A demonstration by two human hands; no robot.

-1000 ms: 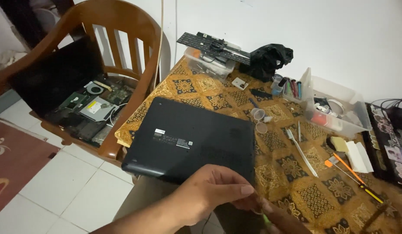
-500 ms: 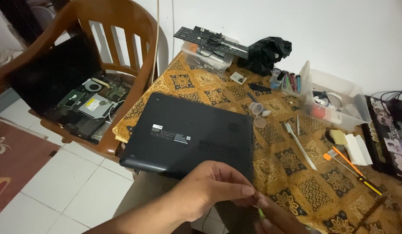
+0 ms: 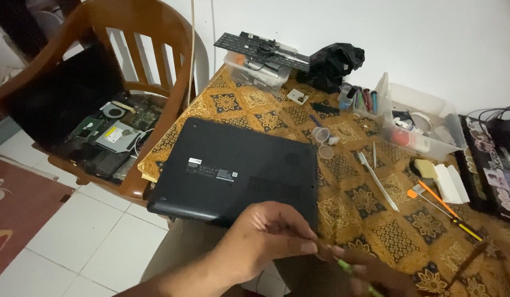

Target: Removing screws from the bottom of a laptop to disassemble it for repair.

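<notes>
A thin green tool (image 3: 351,270) is pinched at its upper end by the closed fingertips of the left hand (image 3: 269,236), while its lower part is gripped by the right hand (image 3: 376,272), largely cut off at the frame's bottom edge. Both hands are held just in front of the upturned black laptop (image 3: 238,168), which lies on the patterned tablecloth (image 3: 370,209). Beyond it, a white spudger (image 3: 377,180) and an orange-handled screwdriver (image 3: 445,206) are seen.

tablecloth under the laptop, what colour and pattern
Golden-brown batik tablecloth with dark floral medallions, seen in the head view.
</notes>
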